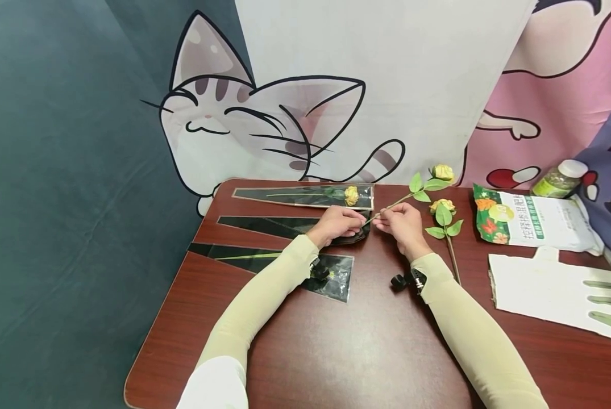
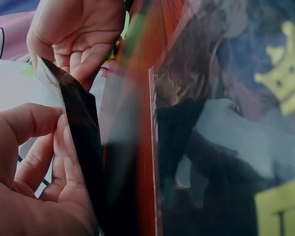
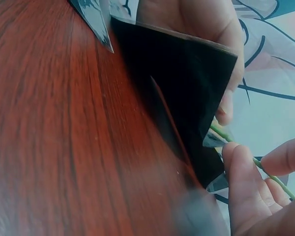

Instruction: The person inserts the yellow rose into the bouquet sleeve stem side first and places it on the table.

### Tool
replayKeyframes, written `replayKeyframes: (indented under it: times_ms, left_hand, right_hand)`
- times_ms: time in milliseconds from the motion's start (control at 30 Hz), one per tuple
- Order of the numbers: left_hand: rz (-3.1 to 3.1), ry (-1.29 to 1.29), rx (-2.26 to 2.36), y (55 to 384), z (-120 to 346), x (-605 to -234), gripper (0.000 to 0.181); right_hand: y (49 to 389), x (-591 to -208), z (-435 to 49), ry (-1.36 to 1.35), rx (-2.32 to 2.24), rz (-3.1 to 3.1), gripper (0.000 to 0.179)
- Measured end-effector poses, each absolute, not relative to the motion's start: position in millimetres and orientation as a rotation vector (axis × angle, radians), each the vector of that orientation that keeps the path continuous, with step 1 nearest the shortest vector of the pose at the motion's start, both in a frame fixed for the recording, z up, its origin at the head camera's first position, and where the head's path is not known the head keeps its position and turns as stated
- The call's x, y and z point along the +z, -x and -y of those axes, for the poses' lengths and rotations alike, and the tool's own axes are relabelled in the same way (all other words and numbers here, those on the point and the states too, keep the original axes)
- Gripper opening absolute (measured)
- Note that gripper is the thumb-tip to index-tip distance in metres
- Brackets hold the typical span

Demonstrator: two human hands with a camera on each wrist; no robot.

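My left hand pinches the edge of a flat black clear-fronted flower sleeve near its wide end. In the left wrist view, the thumb and fingers grip the dark film. My right hand pinches the green stem of a yellow artificial rose, whose bloom and leaves point to the back right. At the sleeve's mouth, the lower end of the stem meets the left fingertips; the sleeve hides part of it in the right wrist view.
Behind lies a sleeve with a yellow rose inside; nearer me is another filled sleeve. A second loose rose lies right of my right hand. Further right are a fertilizer bag, a lidded jar and white gloves.
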State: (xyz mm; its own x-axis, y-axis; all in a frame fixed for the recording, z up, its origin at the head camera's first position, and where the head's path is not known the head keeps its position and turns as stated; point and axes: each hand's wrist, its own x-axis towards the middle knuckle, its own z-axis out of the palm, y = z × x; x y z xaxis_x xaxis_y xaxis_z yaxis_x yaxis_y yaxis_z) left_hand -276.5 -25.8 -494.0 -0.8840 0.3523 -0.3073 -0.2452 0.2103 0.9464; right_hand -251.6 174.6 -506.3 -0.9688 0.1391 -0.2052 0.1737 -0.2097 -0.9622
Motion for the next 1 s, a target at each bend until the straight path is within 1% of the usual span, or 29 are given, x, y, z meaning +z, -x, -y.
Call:
replayKeyframes:
  times_ms: [367, 600, 833, 900, 1000]
  left_hand:
    - [-2.065, -0.088, 1.748, 275.3, 20.2, -489.9, 0.015]
    - [-2.058, -0.086, 1.788, 275.2, 15.4, -487.2, 0.013]
    - [-2.039, -0.068, 1.819, 274.8, 13.3, -488.3, 0.011]
    - [-2.042, -0.065, 1.814, 274.9, 13.9, -489.2, 0.011]
    - [-2.055, -0.062, 1.811, 274.9, 15.3, -490.1, 0.011]
  right_hand:
    - [251.3, -506.2, -165.8, -0.368, -2.401, -1.931, 0.012]
    - [248.9, -506.0, -159.7, -0.415, -2.275, -2.087, 0.013]
    - [246.7, -506.1, -155.8, -0.423, -2.260, -2.102, 0.014]
    - [245.6, -505.8, -155.8, -0.412, -2.242, -2.122, 0.019]
    - [244.5, -505.7, -156.2, -0.401, -2.214, -2.154, 0.033]
